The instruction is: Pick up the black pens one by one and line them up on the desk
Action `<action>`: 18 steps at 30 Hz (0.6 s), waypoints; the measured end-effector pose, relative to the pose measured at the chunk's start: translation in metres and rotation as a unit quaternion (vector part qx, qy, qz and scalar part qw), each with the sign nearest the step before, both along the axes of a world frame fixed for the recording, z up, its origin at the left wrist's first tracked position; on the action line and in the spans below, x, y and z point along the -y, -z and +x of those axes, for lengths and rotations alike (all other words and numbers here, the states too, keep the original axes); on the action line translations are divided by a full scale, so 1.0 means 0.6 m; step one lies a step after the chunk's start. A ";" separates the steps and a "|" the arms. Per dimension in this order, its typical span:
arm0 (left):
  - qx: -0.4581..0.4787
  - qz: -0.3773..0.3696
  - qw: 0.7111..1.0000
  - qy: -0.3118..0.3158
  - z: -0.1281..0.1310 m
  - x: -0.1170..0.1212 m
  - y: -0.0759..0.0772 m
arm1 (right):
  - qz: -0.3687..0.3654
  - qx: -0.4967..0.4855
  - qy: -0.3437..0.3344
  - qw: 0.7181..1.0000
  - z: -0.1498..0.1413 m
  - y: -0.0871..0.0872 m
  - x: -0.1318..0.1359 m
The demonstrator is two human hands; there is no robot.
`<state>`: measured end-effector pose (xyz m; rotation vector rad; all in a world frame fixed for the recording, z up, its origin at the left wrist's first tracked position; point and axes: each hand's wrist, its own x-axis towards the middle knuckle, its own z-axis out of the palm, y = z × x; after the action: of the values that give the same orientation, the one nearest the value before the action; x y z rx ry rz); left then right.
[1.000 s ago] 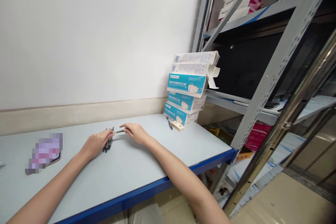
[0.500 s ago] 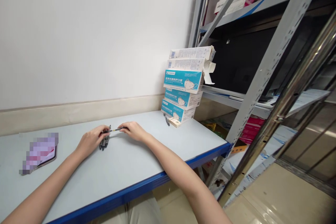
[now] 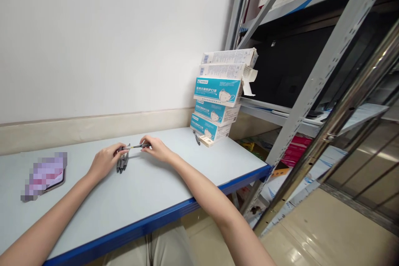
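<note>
Toward eight o'clock, left hand (image 3: 105,160) and right hand (image 3: 158,149) clamp fingers (image 3: 149,139) on a slim, dark pen (image 3: 137,146), yellow-banded mid-length, both ends hidden.

Left fingers (image 3: 119,148) and right fingers (image 3: 145,138) have moved farther apart, baring more of the pen (image 3: 134,146)

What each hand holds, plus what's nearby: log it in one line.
left hand: pinching pen | right hand: pinching its other end | by left hand: dark pens on table | far right: stacked boxes
</note>
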<state>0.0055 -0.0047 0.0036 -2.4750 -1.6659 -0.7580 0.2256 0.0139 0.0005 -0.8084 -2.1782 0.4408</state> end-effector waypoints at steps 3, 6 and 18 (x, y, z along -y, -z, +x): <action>-0.017 0.011 1.000 0.003 0.000 0.000 0.002 | 0.014 0.016 0.050 0.999 0.001 -0.008 0.002; -0.037 0.031 0.999 -0.004 0.002 0.002 0.006 | 0.009 0.060 0.087 0.994 0.005 -0.012 0.002; -0.049 0.078 0.995 -0.026 0.002 0.007 0.005 | 0.032 0.031 0.027 0.999 0.003 -0.015 0.001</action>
<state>0.0068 -0.0088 0.0004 -2.3146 -1.5664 -0.7194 0.2276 0.0130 0.0094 -0.8528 -2.2106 0.3209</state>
